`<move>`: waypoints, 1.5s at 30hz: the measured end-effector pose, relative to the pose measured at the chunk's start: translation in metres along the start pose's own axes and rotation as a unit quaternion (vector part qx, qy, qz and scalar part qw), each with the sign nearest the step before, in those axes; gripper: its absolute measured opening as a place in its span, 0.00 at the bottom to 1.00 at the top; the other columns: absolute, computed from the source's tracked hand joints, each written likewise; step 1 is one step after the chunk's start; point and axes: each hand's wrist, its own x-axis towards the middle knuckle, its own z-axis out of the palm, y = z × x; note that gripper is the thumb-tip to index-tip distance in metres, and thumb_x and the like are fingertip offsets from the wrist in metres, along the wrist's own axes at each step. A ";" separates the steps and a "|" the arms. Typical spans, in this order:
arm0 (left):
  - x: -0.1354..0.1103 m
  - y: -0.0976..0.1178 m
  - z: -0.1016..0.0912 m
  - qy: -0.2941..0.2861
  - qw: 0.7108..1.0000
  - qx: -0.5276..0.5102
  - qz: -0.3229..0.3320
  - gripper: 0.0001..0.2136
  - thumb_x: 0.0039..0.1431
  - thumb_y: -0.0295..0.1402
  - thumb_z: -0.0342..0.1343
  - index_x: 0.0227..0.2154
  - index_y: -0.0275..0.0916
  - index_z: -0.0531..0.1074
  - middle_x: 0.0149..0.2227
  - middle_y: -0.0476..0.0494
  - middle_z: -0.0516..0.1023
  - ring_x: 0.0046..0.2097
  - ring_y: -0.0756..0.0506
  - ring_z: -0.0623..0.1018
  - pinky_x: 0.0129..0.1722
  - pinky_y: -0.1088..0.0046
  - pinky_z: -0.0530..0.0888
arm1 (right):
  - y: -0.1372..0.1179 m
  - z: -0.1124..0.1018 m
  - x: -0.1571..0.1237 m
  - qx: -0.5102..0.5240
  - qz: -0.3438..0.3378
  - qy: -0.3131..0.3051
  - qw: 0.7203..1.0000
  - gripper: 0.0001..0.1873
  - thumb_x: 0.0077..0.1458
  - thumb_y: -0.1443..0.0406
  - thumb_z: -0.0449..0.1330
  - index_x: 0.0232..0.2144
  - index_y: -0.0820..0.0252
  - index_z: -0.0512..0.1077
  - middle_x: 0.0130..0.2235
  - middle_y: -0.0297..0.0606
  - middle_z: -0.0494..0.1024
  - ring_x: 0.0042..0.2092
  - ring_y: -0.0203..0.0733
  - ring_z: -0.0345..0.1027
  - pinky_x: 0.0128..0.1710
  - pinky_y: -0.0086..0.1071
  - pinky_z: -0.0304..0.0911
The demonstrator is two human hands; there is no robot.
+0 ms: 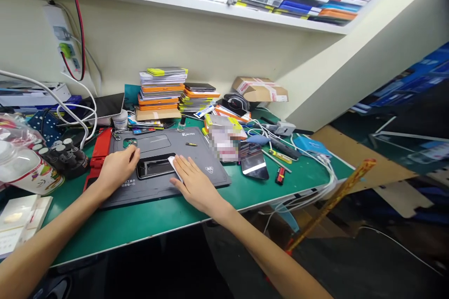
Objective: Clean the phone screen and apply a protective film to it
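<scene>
A black phone (154, 167) lies face up on a dark grey work mat (196, 154) on the green table. My left hand (117, 168) rests at the phone's left end, its fingers curled against the edge. My right hand (192, 182) lies flat at the phone's right end with fingers stretched out, pressing a small white cloth (173, 164) against the mat and the phone's corner. A small screwdriver bit (191, 144) lies on the mat behind the phone.
Stacks of boxed parts (162, 91) stand at the back. A rack of bottles (66, 155) and a red tool (101, 148) sit left. Another phone (254, 164), pens, white cables (315, 191) and a cardboard box (259, 88) lie right. The table edge (147, 236) runs just before my arms.
</scene>
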 end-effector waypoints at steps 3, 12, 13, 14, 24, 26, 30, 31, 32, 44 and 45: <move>0.001 0.000 -0.001 -0.001 1.000 0.013 0.002 0.19 0.82 0.46 0.39 0.44 0.46 0.74 0.40 0.38 0.90 0.44 0.31 0.90 0.35 0.64 0.65 | 0.005 0.004 0.022 0.002 0.010 0.003 1.000 0.40 0.85 0.45 0.45 0.84 0.64 0.60 0.83 0.55 0.62 0.85 0.58 0.53 0.86 0.62 0.50; 0.001 0.002 -0.001 0.008 0.999 0.045 0.013 0.20 0.82 0.45 0.39 0.46 0.45 0.75 0.41 0.36 0.91 0.45 0.31 0.90 0.34 0.63 0.62 | -0.013 -0.004 -0.006 0.008 -0.007 0.043 0.999 0.33 0.84 0.53 0.53 0.79 0.66 0.69 0.79 0.56 0.70 0.82 0.59 0.62 0.85 0.62 0.53; 0.001 0.002 -0.002 0.010 0.999 0.049 0.014 0.20 0.82 0.44 0.39 0.47 0.44 0.75 0.42 0.36 0.91 0.46 0.30 0.90 0.34 0.63 0.62 | -0.013 -0.006 -0.006 0.009 -0.008 0.052 0.999 0.30 0.84 0.57 0.52 0.77 0.64 0.72 0.78 0.54 0.73 0.81 0.57 0.65 0.85 0.62 0.53; 0.001 0.003 -0.002 0.012 0.998 0.053 0.014 0.20 0.82 0.44 0.39 0.47 0.44 0.75 0.42 0.35 0.91 0.46 0.30 0.90 0.34 0.64 0.62 | -0.012 -0.007 -0.004 0.012 -0.009 0.061 0.998 0.27 0.84 0.62 0.51 0.75 0.63 0.75 0.76 0.53 0.76 0.79 0.56 0.69 0.85 0.61 0.53; 0.000 0.005 0.003 0.016 0.998 0.057 0.027 0.22 0.83 0.46 0.39 0.50 0.44 0.77 0.45 0.34 0.91 0.48 0.28 0.90 0.39 0.62 0.70 | 0.018 -0.036 0.018 0.093 0.041 0.167 0.981 0.23 0.83 0.60 0.52 0.57 0.54 0.87 0.63 0.49 0.89 0.66 0.57 0.82 0.73 0.58 0.70; -0.001 0.006 0.003 0.015 0.998 0.055 0.028 0.22 0.82 0.46 0.38 0.50 0.43 0.77 0.44 0.33 0.92 0.48 0.27 0.90 0.39 0.61 0.71 | 0.027 -0.048 0.026 0.118 0.058 0.165 0.978 0.26 0.85 0.56 0.49 0.59 0.55 0.86 0.61 0.50 0.88 0.63 0.55 0.83 0.64 0.52 0.77; -0.002 0.007 0.002 0.016 0.998 0.052 0.029 0.21 0.82 0.45 0.39 0.48 0.44 0.78 0.44 0.34 0.92 0.47 0.28 0.91 0.40 0.61 0.73 | 0.042 -0.056 0.049 0.161 0.030 0.060 0.985 0.21 0.81 0.57 0.56 0.54 0.54 0.89 0.47 0.39 0.92 0.45 0.46 0.86 0.46 0.37 0.80; -0.002 0.008 0.002 0.016 0.998 0.052 0.029 0.21 0.82 0.45 0.40 0.48 0.44 0.78 0.44 0.34 0.92 0.47 0.28 0.91 0.40 0.61 0.73 | 0.044 -0.054 0.054 0.162 0.020 0.035 0.986 0.18 0.79 0.59 0.59 0.52 0.53 0.90 0.44 0.37 0.92 0.43 0.45 0.86 0.45 0.36 0.80; -0.002 0.008 0.002 0.016 0.998 0.052 0.029 0.21 0.82 0.45 0.40 0.48 0.44 0.78 0.44 0.35 0.92 0.47 0.29 0.91 0.40 0.61 0.73 | 0.046 -0.051 0.059 0.158 0.015 0.019 0.987 0.15 0.77 0.61 0.62 0.50 0.52 0.91 0.43 0.36 0.91 0.43 0.45 0.86 0.45 0.36 0.80; -0.004 0.008 0.000 0.026 0.998 0.055 0.001 0.20 0.82 0.45 0.41 0.48 0.44 0.79 0.42 0.35 0.92 0.46 0.30 0.91 0.38 0.63 0.71 | -0.002 -0.008 0.005 0.052 0.010 0.080 0.995 0.31 0.84 0.52 0.52 0.78 0.56 0.72 0.79 0.49 0.73 0.80 0.56 0.66 0.83 0.57 0.59; -0.004 0.008 0.001 0.025 0.998 0.055 0.000 0.21 0.82 0.45 0.41 0.47 0.44 0.79 0.42 0.35 0.92 0.46 0.30 0.91 0.38 0.63 0.72 | -0.007 -0.003 -0.002 0.048 0.005 0.068 0.997 0.33 0.84 0.50 0.53 0.79 0.59 0.70 0.80 0.51 0.70 0.81 0.58 0.64 0.84 0.58 0.58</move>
